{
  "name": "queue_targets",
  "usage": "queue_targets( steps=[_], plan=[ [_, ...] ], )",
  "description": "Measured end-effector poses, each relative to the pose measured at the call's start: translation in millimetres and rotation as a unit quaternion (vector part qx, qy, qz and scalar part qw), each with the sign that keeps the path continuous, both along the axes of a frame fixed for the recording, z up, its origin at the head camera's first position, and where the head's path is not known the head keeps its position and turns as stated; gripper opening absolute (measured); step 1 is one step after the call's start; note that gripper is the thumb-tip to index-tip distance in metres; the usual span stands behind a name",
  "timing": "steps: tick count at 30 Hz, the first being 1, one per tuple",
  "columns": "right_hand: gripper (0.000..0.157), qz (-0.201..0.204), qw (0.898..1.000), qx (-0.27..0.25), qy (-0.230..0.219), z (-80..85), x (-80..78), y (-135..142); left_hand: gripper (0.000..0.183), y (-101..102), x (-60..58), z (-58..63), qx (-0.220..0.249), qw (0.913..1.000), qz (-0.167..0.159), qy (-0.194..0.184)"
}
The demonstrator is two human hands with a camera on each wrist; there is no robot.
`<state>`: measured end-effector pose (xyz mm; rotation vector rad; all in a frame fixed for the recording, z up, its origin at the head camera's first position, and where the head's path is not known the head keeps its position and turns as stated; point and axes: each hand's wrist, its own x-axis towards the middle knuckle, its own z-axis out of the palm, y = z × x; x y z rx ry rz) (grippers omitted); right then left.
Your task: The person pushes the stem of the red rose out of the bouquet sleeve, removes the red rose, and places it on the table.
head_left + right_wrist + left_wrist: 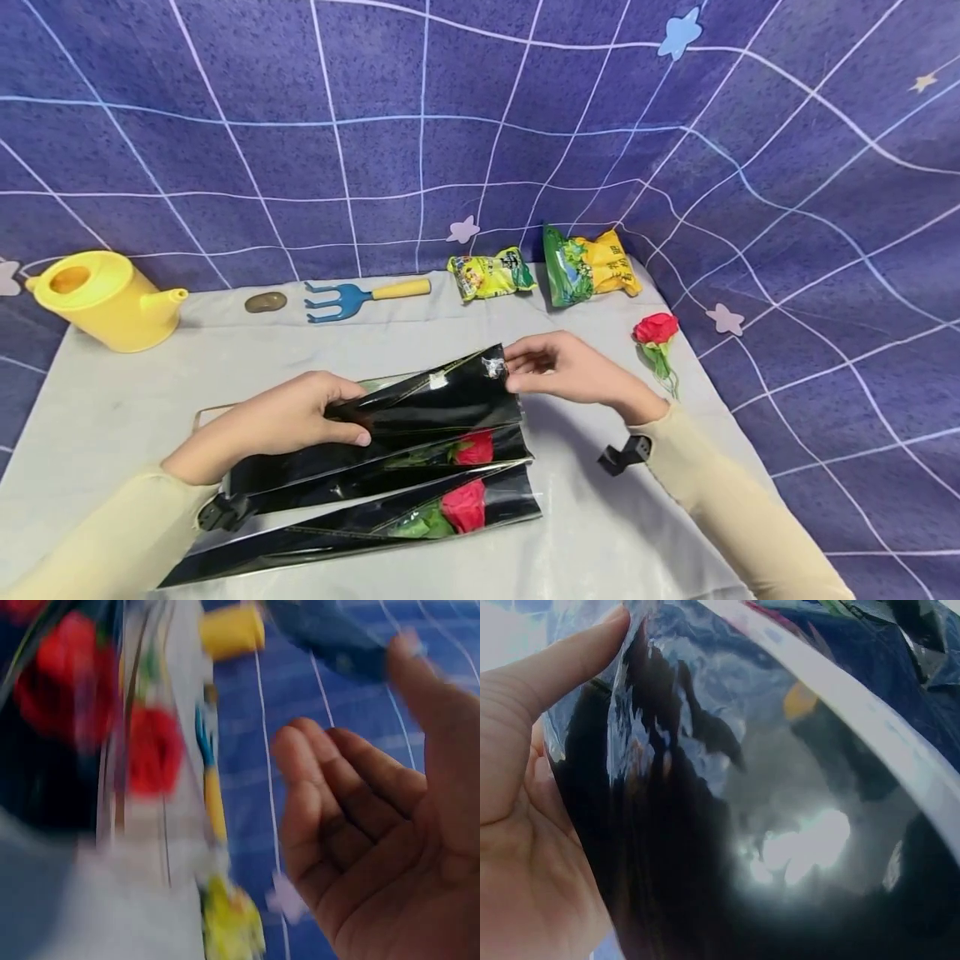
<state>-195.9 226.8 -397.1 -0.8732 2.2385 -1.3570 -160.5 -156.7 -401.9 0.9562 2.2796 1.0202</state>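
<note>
My left hand [288,417] grips a glossy black flower sleeve [442,400] near its middle, thumb on the near side. In the left wrist view the thumb presses the sleeve's shiny film [705,825]. At the sleeve's right end is my right hand [566,367], its fingertips right at the raised corner. The right wrist view shows that hand [360,817] with thumb and loosely bent fingers apart, and the thumb tip overlapping a dark film edge [337,645]. Below lie two more black sleeves, with a red rose [474,448] in one and another rose [463,505] in the nearest.
Along the back stand or lie a yellow watering can [112,300], a brown stone-like object [266,302], a blue hand rake [348,302] with yellow handle, and two bright packets, one small [491,273], one larger [588,267]. A loose red rose [655,329] lies at right.
</note>
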Motion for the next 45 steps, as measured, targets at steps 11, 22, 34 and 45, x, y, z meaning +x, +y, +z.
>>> queue_targets(
  steps=[11, 22, 34, 45],
  plan=[
    [0.009, -0.053, 0.997, -0.05, 0.035, 9.9, -3.3, -52, 0.016, -23, -4.0, 7.1, 0.008, 0.9968, 0.06, 0.053],
    [0.016, -0.204, 0.975, -0.081, 0.013, 4.8, -43.9, -45, 0.019, -96, -10.9, 4.6, -0.021, 0.9711, 0.21, 0.112],
    [0.022, -0.268, 0.962, -0.041, -0.022, -57.3, -79.9, -29, 0.016, -140, -32.7, -26.8, -0.037, 0.9445, 0.283, 0.163],
    [0.021, -0.27, 0.959, 0.015, -0.079, -101.1, -84.5, -31, 0.019, -138, -58.6, -66.8, -0.102, 0.9457, 0.25, 0.181]
  ],
)
